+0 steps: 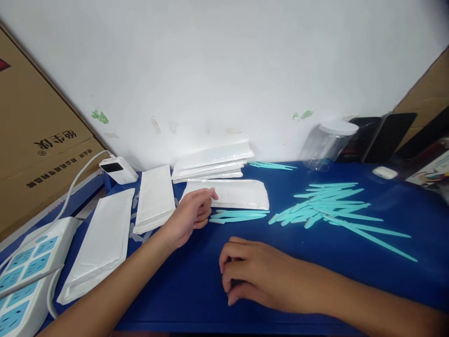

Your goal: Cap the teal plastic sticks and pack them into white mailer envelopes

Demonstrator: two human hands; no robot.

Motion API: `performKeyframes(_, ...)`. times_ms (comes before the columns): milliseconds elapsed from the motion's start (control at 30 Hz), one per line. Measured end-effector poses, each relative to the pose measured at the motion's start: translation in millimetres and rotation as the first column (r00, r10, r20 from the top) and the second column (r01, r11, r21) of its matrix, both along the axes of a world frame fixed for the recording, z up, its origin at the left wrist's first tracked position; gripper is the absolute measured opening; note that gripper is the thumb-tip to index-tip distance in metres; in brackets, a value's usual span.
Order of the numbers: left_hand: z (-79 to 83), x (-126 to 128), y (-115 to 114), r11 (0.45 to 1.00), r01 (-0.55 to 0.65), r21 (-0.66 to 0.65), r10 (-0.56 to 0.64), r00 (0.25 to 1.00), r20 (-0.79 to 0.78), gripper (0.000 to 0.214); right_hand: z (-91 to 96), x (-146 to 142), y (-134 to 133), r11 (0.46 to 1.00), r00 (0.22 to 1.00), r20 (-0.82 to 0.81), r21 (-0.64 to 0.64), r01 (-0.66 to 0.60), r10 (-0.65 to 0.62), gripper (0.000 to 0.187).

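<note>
Nearest the lens, the right hand (252, 276) lies palm-down on the blue counter (315, 262), its fingers (229, 260) curled under. Whether they close on anything cannot be told from this angle. Farther in and to the left, the left hand (191, 213) reaches the left end of a flat white pouch (238, 193). Its index finger lies on top of the pouch and the other fingers are bent below. The thumb is hidden, so a pinch cannot be confirmed.

Just in front of that pouch lies a small bundle of teal sticks (240, 216), side by side and close to the left hand's knuckles. A larger loose pile of teal sticks (329, 208) fans out to the right, well apart from both hands. A few more sticks (271, 165) lie by the wall.

Behind the pouch is a stack of white pouches (213, 161), and two more pouch stacks (156, 196) (101, 238) lie to the left. What is inside any pouch cannot be seen. A clear jar (326, 145) with a white lid stands near the wall on the right, its contents not discernible. At the far left sit a power strip (24, 276) and a white charger (117, 169).
</note>
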State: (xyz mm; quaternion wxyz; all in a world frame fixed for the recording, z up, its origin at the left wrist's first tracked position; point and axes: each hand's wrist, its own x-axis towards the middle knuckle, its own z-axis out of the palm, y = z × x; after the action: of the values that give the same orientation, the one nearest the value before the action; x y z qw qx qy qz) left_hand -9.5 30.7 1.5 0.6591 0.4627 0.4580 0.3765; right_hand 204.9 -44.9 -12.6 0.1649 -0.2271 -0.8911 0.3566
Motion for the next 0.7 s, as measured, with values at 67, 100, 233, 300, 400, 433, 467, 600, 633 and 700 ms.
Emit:
performKeyframes(67, -1.2, 2, -2, 0.996, 0.056, 0.071, -0.049, 0.993, -0.105, 0.036, 0.8, 3, 4, 0.999, 0.999, 0.014, -0.011, 0.043, -0.043, 0.01)
performKeyframes(100, -2.0, 3, -3, 0.987, 0.099, 0.128, -0.077, 0.983, -0.167, 0.037, 1.3, 5, 7, 0.998, 0.998, 0.019, -0.017, 0.064, -0.064, 0.011)
performKeyframes(233, -3.9, 6, -11, 0.859, 0.345, 0.379, -0.141, 0.87, -0.473, 0.037, 3.4, 17, 20, 0.976, 0.975, -0.061, -0.028, 0.214, -0.215, 0.011)
performKeyframes(300, -3.7, 9, -17, 0.784, 0.458, 0.419, -0.148, 0.794, -0.59, 0.041, 3.8, 25, 28, 0.936, 0.926, -0.136, -0.046, 0.349, -0.352, 0.015)
performKeyframes(400, -3.4, 12, -25, 0.734, 0.542, 0.409, -0.178, 0.734, -0.655, 0.043, 2.7, 34, 40, 0.874, 0.855, -0.182, -0.103, 0.474, -0.485, 0.024)
performKeyframes(433, -3.6, 13, -27, 0.727, 0.555, 0.405, -0.188, 0.728, -0.66, 0.042, 1.8, 36, 42, 0.87, 0.85, -0.186, -0.117, 0.479, -0.493, 0.026)
performKeyframes(467, -4.0, 14, -28, 0.718, 0.566, 0.406, -0.195, 0.723, -0.663, 0.042, 0.8, 36, 43, 0.871, 0.849, -0.192, -0.129, 0.475, -0.492, 0.028)
performKeyframes(600, -6.4, 15, -27, 0.685, 0.585, 0.434, -0.173, 0.709, -0.683, 0.043, -3.4, 33, 46, 0.895, 0.867, -0.234, -0.194, 0.401, -0.44, 0.031)
performKeyframes(633, -6.9, 16, -25, 0.689, 0.572, 0.445, -0.148, 0.712, -0.687, 0.042, -4.3, 35, 49, 0.898, 0.867, -0.24, -0.184, 0.4, -0.436, 0.03)
performKeyframes(700, -7.5, 15, -23, 0.7, 0.536, 0.472, -0.082, 0.717, -0.692, 0.039, -6.7, 45, 65, 0.873, 0.841, -0.236, -0.078, 0.482, -0.486, 0.028)
